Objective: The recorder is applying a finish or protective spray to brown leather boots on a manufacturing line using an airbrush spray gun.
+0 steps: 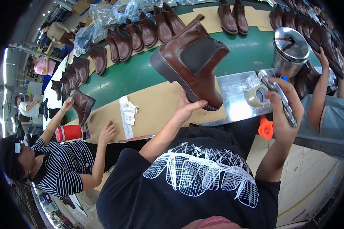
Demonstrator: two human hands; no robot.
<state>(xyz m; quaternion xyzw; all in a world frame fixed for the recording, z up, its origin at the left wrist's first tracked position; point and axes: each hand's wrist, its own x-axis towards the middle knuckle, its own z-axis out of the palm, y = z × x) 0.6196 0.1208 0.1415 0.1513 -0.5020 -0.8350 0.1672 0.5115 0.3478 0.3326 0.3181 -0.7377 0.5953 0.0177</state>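
My left hand (pixel 189 108) grips a brown leather Chelsea boot (pixel 181 74) by the sole near its toe. The boot is tilted, with its heel up to the left and its dark elastic side panel facing me. Its pull tab sticks up at the top. In my right hand (pixel 288 110) is a slim silver metal tool (pixel 281 93) with a knobbed head and a long handle, held to the right of the boot and apart from it. Just beyond that hand, a roll of clear tape (pixel 257 96) stands on a metal sheet (pixel 235 105).
A lidded metal pot (pixel 291 53) stands at right. Brown boots (pixel 135 34) line the far side of the green table (pixel 137 70). White tissue (pixel 129 110) lies on cardboard (pixel 153 101). A co-worker (pixel 70 160) at left holds another boot (pixel 82 105); another person's arm (pixel 320 87) reaches in at right.
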